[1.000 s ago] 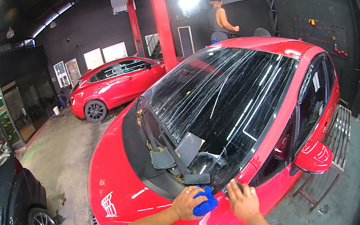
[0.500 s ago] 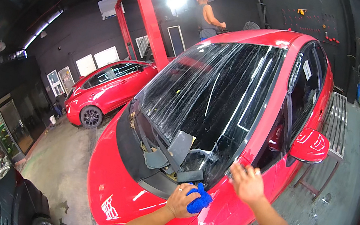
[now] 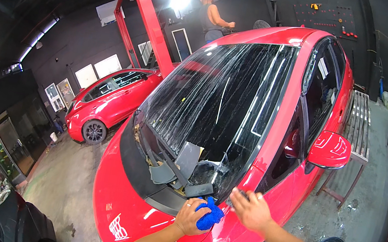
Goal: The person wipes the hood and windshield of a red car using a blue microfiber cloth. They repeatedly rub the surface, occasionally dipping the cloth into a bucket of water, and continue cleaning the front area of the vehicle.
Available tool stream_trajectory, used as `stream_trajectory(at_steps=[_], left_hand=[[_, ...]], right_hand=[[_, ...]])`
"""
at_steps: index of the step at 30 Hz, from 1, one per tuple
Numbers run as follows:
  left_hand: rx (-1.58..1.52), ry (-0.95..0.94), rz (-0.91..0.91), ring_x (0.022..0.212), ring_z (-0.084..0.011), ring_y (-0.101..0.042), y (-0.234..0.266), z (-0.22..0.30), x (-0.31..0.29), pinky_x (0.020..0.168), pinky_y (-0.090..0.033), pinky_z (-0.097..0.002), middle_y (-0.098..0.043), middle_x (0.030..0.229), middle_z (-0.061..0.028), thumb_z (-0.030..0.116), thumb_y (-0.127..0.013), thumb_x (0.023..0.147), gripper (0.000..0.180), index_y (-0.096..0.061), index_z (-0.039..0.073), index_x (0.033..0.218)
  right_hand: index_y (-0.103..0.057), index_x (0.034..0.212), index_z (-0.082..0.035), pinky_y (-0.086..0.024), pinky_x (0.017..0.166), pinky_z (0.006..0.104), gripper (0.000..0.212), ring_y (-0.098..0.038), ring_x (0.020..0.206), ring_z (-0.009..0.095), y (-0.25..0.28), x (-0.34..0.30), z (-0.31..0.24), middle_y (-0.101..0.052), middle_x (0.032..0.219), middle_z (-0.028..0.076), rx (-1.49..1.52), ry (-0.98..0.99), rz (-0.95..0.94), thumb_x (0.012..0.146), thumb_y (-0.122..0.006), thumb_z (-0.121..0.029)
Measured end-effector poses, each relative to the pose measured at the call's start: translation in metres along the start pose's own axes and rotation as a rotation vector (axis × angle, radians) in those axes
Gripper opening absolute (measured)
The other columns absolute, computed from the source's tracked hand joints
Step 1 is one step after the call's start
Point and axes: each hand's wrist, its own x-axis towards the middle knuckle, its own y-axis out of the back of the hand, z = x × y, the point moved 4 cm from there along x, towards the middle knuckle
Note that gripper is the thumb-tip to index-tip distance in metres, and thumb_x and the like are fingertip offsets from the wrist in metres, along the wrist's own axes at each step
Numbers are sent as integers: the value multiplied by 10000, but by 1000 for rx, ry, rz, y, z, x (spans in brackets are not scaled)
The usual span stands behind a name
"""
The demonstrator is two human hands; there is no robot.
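**Blue cloth [image 3: 210, 215] at the hood's rear corner**

I have the left hand [image 3: 190, 217] closed around the cloth, over the red hood's [image 3: 134, 211] rear edge, near the windshield's [image 3: 210, 87] lower corner. A grey block [image 3: 199, 190] lies in that corner. The right hand [image 3: 251, 212] is just beside the cloth, fingers extended; a dark thing [image 3: 230, 203] shows there, blurred, and I cannot tell whether it is held.

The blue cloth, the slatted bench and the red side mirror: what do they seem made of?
Blue cloth, in the left hand: probably microfibre or towelling, matt, from its nubby, bunched folds.
Slatted bench: likely metal, going by its thin legs and greyish slats, though wood is possible.
Red side mirror: glossy paint, judging by sharp reflections; base material hidden.
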Motion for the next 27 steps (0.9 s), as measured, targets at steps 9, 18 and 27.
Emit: stream_trajectory(at_steps=[9, 18, 27], left_hand=[[8, 14, 12, 1263, -452, -660, 3, 0, 3, 1082, -553, -582, -669, 1363, -180, 326, -1041, 654, 716, -735, 165, 1281], [0, 18, 45, 1260, -427, -658, 4, -1, 6, 1071, -559, -567, -673, 1348, -178, 332, -1027, 679, 670, -737, 155, 1257], [-26, 29, 45, 1253, -420, -664, 5, -5, 2, 1056, -554, -562, -676, 1344, -161, 327, -1021, 671, 681, -733, 165, 1267]], right_hand=[[-733, 1545, -151, -529, 1052, 522, 568, -648, 1301, 328, -7, 4, 6, -670, 1672, 60, 63, -54, -42, 1087, -701, -485], [-704, 1569, -141, -514, 1017, 483, 549, -645, 1270, 315, 1, 9, 24, -653, 1679, 25, 22, -126, -20, 1104, -695, -432], [-702, 1573, -133, -515, 1055, 504, 553, -661, 1261, 346, -13, 15, 38, -645, 1700, 42, -55, -196, -14, 1103, -693, -425]])
